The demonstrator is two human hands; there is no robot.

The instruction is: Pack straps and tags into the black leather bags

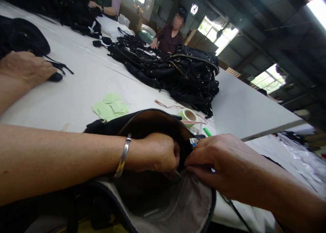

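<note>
Both hands meet at the mouth of an open black zippered bag with grey fabric lining (178, 205), lying at the near edge of the white tabletop (76, 97). The left hand (159, 153), a silver bangle (123, 156) on its wrist, is clenched on the bag's black edge, while the right hand (216, 161) pinches the lining. Pale green paper tags (110, 107) lie just beyond.

Daylight from blown-out windows (220, 34), dim rafters, soft shadows — tilted, edge-stretched wide-angle view
</note>
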